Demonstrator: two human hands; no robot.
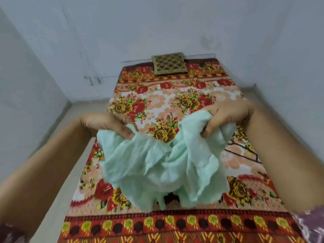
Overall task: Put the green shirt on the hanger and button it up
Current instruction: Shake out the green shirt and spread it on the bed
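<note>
the person's 2 arms are uncovered from the hands back to the sleeves. well behind the left hand (108, 124), past the bare left forearm (43, 172), the left sleeve (10, 232) shows only as a small blurred patch of dark maroon cloth with paler mottled marks. well behind the right hand (228, 114), past the bare right forearm (284, 155), the right sleeve (310, 225) shows more: a mauve-purple fabric printed with white wavy streaks, its hem lying across the arm. the 2 sleeves look alike in pattern, though the left one reads darker. finer detail on the fingers is lost to blur.
</note>
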